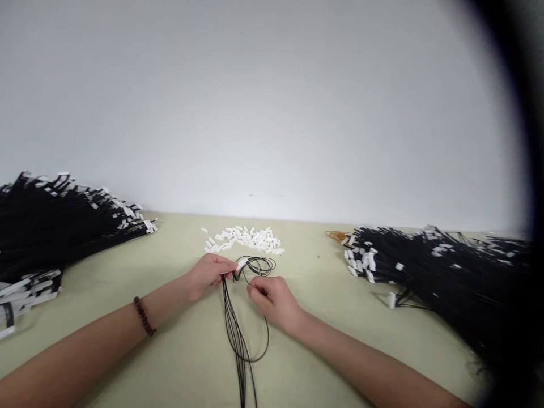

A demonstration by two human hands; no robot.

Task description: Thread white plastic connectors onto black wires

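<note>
My left hand is closed in a pinch on a small white connector at the end of thin black wires. My right hand is closed too, its fingertips pinching one of those wires just below the connector. The wires loop beyond the hands and trail toward me over the pale green table. A bead bracelet sits on my left wrist. A pile of small white connectors lies just beyond the hands.
A large bundle of black wires with white connectors lies at the left. A similar heap spreads over the right side, with rubber bands at its near end. A plain white wall rises behind the table.
</note>
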